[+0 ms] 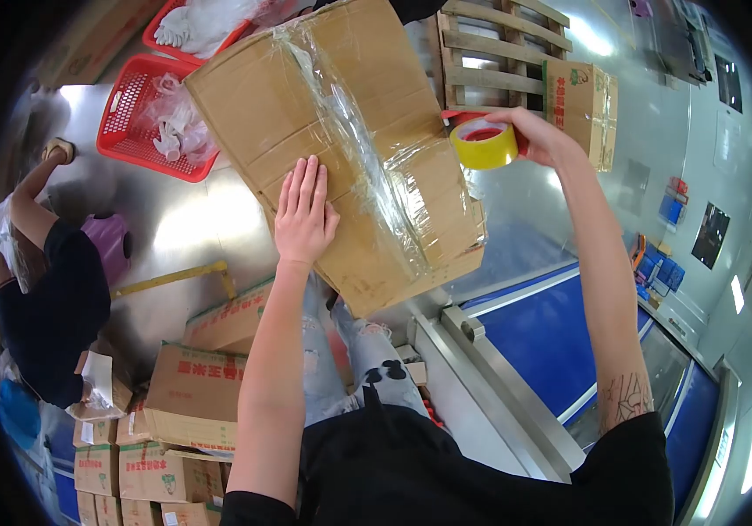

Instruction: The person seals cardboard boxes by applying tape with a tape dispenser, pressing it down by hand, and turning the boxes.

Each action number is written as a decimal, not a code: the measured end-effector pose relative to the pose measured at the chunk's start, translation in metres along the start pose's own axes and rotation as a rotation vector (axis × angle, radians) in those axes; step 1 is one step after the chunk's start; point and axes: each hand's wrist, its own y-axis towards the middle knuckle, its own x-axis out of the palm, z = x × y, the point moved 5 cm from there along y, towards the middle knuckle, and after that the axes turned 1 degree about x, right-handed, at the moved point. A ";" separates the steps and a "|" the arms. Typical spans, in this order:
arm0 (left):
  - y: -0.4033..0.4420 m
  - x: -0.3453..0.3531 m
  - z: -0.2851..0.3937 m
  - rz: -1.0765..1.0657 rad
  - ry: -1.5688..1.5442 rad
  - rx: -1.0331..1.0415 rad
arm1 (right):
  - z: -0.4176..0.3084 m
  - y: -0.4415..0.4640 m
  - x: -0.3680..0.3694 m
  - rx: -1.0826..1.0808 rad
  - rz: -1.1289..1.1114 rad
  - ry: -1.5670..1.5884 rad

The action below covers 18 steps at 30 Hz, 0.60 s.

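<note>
A large cardboard box lies tilted in front of me, with shiny clear tape along its middle seam and a wrinkled patch near its right edge. My left hand rests flat on the box, fingers stretched out, left of the taped seam. At the box's right side my right hand grips a red tape dispenser with a yellow-sided roll. The fingers behind the dispenser are partly hidden. Whether tape runs from the roll to the box, I cannot tell.
Red baskets with plastic bags stand at the upper left. A wooden pallet and a printed carton are at the upper right. Cartons are stacked lower left near a seated person. A blue conveyor belt runs at the right.
</note>
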 end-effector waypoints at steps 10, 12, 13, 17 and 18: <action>-0.001 -0.007 -0.002 -0.016 -0.022 0.023 | 0.071 -0.059 0.166 -0.298 0.457 -0.052; -0.003 -0.013 -0.003 -0.016 -0.095 0.015 | 0.071 -0.084 0.213 -0.362 0.503 -0.032; -0.005 -0.018 -0.006 -0.004 -0.090 0.013 | 0.068 -0.096 0.231 -0.428 0.543 -0.012; -0.027 -0.048 -0.052 0.100 -0.381 -0.097 | 0.078 -0.106 0.276 -0.441 0.635 -0.044; -0.046 -0.056 -0.068 0.168 -0.424 -0.262 | 0.082 -0.107 0.291 -0.418 0.628 -0.100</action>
